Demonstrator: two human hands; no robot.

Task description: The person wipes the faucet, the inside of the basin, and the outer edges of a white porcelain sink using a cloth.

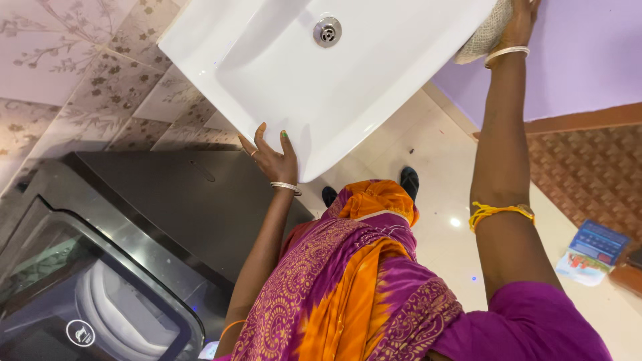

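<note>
A white wash basin (374, 73) with a metal drain (328, 31) fills the top of the view. My left hand (271, 160) rests on the basin's near rim, fingers spread and holding nothing. My right hand (518, 27) reaches to the basin's far right corner and grips a pale woven scrub cloth (483, 39) pressed against the rim. Both wrists wear bangles. My purple and orange garment (348, 281) hangs below.
A dark top-loading washing machine (114, 254) with a glass lid stands to the left, close under the basin. Patterned wall tiles (73, 73) lie beyond it. A small blue packet (592, 251) lies on the pale floor (441, 220) at right, near a purple wall (588, 53).
</note>
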